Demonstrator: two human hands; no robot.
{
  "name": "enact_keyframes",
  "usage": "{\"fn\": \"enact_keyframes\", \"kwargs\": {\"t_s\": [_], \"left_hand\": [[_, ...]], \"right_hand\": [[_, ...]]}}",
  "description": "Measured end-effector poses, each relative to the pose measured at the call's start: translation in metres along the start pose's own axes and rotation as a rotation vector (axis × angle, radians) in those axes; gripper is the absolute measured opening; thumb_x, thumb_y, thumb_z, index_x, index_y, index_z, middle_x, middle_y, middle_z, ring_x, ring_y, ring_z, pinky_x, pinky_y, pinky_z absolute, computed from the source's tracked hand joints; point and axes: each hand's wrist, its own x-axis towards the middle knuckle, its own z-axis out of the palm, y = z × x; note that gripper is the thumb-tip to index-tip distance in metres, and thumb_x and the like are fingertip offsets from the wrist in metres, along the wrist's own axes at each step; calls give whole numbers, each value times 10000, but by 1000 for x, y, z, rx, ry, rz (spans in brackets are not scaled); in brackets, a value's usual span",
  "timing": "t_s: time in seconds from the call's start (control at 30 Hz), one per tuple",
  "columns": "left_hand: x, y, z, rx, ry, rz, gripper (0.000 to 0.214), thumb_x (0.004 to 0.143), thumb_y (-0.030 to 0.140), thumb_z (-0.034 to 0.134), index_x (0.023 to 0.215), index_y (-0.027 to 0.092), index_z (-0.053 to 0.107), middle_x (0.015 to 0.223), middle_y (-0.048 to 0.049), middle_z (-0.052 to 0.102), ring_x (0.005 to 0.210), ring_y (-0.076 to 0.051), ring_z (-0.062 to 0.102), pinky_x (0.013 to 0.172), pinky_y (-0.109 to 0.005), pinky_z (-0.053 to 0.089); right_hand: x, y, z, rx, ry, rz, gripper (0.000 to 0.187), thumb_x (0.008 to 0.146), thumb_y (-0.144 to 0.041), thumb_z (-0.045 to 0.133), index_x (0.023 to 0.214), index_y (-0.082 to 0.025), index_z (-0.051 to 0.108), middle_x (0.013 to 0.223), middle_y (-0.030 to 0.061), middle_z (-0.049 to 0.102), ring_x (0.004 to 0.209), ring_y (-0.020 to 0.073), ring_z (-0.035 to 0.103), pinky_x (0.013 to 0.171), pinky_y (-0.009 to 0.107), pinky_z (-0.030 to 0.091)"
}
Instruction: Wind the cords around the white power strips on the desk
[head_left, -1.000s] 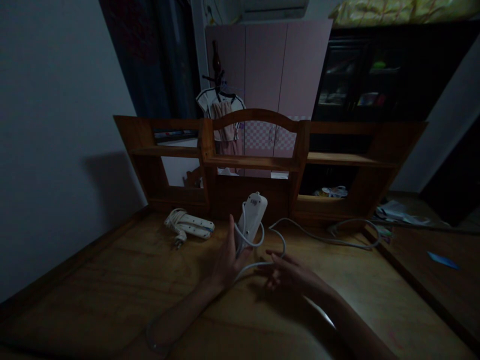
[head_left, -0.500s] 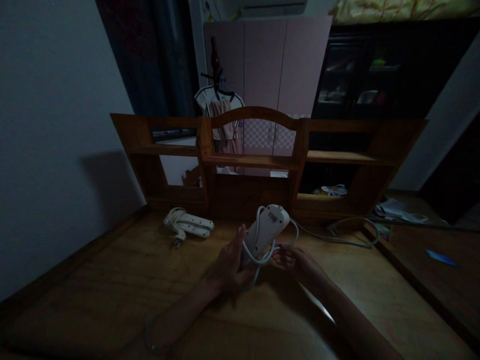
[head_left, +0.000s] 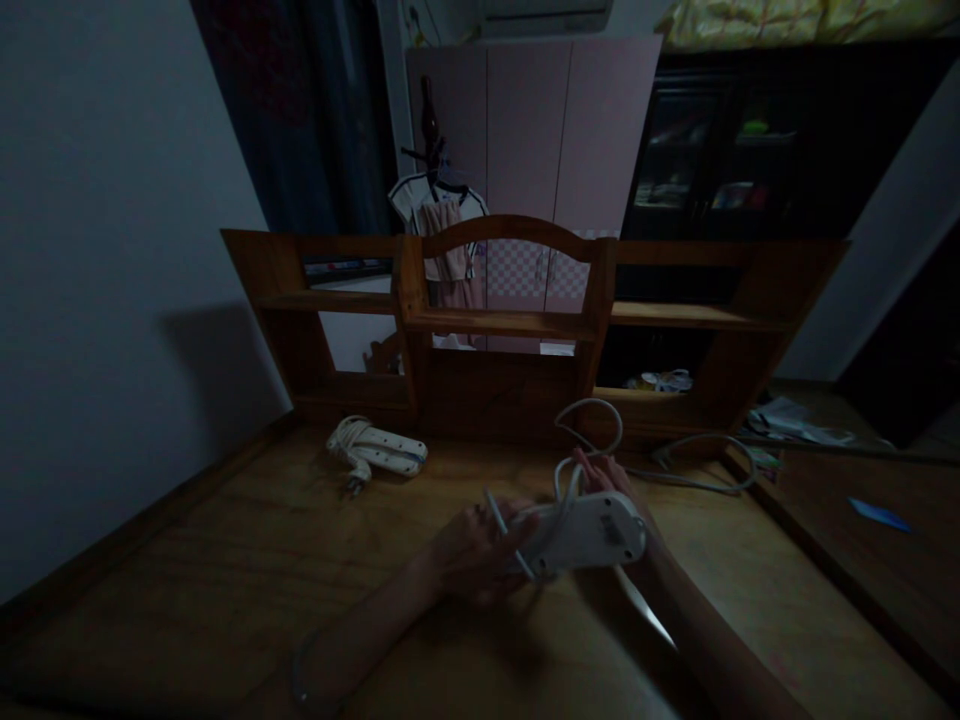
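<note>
A white power strip (head_left: 589, 535) is held above the wooden desk, underside up, its rounded end to the right. My left hand (head_left: 476, 545) is wrapped round its left end. A pale cord (head_left: 568, 485) loops over the strip's left part and runs up past its far edge. Just beyond the strip, my right hand (head_left: 606, 476) grips the cord, its fingers partly hidden by the strip. A second white power strip (head_left: 386, 450), with its cord wound round one end and its plug showing, lies on the desk to the left.
A wooden shelf unit (head_left: 510, 322) stands along the desk's (head_left: 247, 560) far edge. The cord's loose length (head_left: 709, 488) trails toward the right side of the desk. A blue flat item (head_left: 879, 514) lies on the lower surface to the right. A wall borders the left side.
The held power strip has turned from slanting upward to nearly level, its rounded end moving right and nearer. My right hand has moved up behind it, and a loop of cord now stands higher.
</note>
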Motion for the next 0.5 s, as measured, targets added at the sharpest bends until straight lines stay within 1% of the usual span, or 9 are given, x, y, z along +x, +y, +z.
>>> {"fn": "enact_keyframes", "kwargs": {"t_s": [0.1,0.17,0.23,0.3,0.33,0.37,0.4,0.47,0.5], "left_hand": [[4,3,2,-3,-89,103,907,847,453,475,1444,256,-179,1389,-221,391,1171,-329,505,800,-456,507],[8,6,3,-27,-134,133,870,862,461,464,1452,272,-148,1374,-196,414,1159,-312,509,824,-453,498],[10,8,3,-54,-159,144,841,873,454,452,1458,265,-121,1353,-185,437,1151,-304,510,827,-445,498],[11,9,2,-72,-159,135,834,874,454,448,1462,245,-105,1318,-190,462,1135,-301,519,817,-438,503],[11,9,1,-74,-151,123,838,872,456,450,1463,232,-100,1299,-196,473,1126,-304,524,811,-438,506],[11,8,1,-72,-141,104,850,864,458,457,1464,218,-95,1285,-204,479,1124,-311,525,804,-439,509],[10,8,0,-69,-129,83,867,854,457,468,1465,203,-92,1283,-214,475,1130,-321,520,799,-444,511],[8,5,0,-60,-105,45,900,831,439,485,1464,179,-101,1312,-230,448,1165,-341,493,807,-461,510],[7,4,0,-56,-87,32,913,823,424,489,1462,172,-113,1328,-234,434,1183,-348,478,814,-470,508]], "right_hand": [[2,-6,2,3,52,-92,487,784,-442,646,1242,-324,528,1340,25,540,1285,230,445,1047,395,410],[2,-8,4,-18,65,-147,612,781,-406,666,1342,-341,430,1441,14,426,1353,213,345,1115,398,309],[1,-10,4,-90,46,-197,708,785,-366,678,1405,-369,338,1518,-7,288,1396,202,245,1144,404,235],[2,-11,1,-196,32,-262,731,797,-351,668,1426,-392,298,1558,-34,155,1416,208,177,1146,413,219],[2,-11,-1,-253,30,-290,708,802,-354,661,1420,-393,318,1564,-43,117,1420,215,156,1144,418,219],[3,-10,-4,-306,36,-315,669,805,-362,654,1404,-383,358,1566,-42,106,1422,224,147,1141,425,222],[3,-10,-6,-354,48,-332,621,806,-372,647,1381,-362,410,1563,-29,130,1421,234,152,1135,435,228],[3,-9,-8,-421,60,-344,542,804,-382,638,1324,-311,498,1535,21,245,1406,257,207,1112,458,267],[1,-9,-8,-424,40,-338,524,802,-383,634,1305,-291,519,1506,47,314,1386,267,263,1091,463,301]]}}
